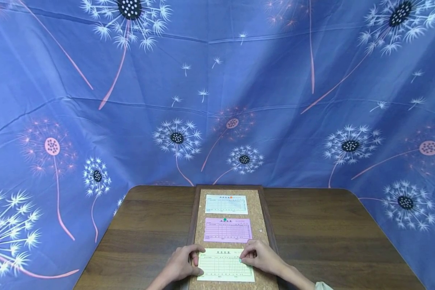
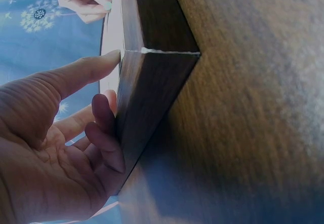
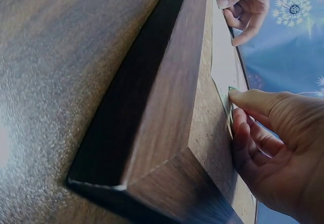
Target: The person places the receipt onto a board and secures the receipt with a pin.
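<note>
A pale yellow printed form lies low on the cork board. My left hand is at the form's left side, thumb and index finger spread, fingertips on its edge. In the left wrist view, the left hand's other fingers bend loosely beside the board's frame. My right hand pinches a small green push pin over the right part of the yellow form. The right wrist view has the right hand's thumb on that pin; its tip is hidden.
Above the yellow form, a pink form carries a green pin at its top. Higher up is a white form with an orange pin. The board rests on a brown wooden table, with a blue dandelion-print cloth behind.
</note>
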A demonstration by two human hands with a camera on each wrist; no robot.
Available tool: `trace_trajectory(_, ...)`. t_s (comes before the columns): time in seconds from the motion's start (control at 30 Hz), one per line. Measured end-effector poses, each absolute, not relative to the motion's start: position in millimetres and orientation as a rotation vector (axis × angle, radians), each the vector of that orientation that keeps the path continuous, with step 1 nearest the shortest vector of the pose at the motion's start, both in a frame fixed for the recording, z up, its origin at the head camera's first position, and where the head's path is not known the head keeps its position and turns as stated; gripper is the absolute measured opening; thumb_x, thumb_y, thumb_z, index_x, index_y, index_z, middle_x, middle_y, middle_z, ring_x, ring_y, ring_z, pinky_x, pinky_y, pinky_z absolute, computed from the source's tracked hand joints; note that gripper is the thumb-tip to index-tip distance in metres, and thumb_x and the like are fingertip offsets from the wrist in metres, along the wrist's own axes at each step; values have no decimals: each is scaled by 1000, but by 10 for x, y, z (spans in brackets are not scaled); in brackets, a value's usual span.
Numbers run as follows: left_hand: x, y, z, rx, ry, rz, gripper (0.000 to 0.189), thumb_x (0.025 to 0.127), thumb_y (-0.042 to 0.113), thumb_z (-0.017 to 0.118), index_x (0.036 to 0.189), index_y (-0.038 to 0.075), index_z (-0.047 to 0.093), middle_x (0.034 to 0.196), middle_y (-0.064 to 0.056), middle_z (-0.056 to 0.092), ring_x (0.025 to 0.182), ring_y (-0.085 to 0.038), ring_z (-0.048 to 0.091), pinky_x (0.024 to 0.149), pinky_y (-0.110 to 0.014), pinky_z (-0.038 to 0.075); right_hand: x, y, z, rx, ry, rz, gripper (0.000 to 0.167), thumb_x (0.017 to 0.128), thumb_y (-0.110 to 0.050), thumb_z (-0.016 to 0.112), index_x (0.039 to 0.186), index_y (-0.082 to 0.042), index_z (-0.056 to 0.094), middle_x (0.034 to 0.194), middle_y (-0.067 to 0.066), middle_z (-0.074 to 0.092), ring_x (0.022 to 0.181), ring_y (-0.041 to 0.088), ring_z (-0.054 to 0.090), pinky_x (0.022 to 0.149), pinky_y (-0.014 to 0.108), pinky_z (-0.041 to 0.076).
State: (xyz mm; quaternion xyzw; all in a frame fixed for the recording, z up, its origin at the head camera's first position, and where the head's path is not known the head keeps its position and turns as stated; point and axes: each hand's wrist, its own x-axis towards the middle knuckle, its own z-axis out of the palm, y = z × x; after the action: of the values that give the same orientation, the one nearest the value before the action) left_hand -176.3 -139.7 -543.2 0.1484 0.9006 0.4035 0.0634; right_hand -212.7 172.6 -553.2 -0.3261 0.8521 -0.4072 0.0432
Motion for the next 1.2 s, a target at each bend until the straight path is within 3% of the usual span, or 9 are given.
trace_trajectory(0.43,-1764,-1401,-5424,446,2706,1218,50,64,11,93,110,14,72,71,7,63,57,2,38,55,-21,31,-2075,1690,-5527,-1127,2627,-1219,11,82,-13,83,91,-8,80,78,-8,67,69,-8,50,60,15,47)
trace_trajectory(0.8,-1762,-1395,-5421,445,2714,1215,51,63,12,93,110,15,72,71,8,63,56,3,38,53,-21,31,-2061,1633,-5493,-1012,2584,-1191,11,84,-14,81,92,-7,80,84,-7,71,71,-9,50,62,15,49)
trace_trajectory(1.2,-1758,-1399,-5420,458,2718,1228,52,63,11,94,110,15,72,72,5,64,57,3,38,54,-22,32,-2031,1610,-5493,-1075,2623,-1146,4,85,-14,81,89,-14,82,82,-11,70,72,-9,49,62,14,44)
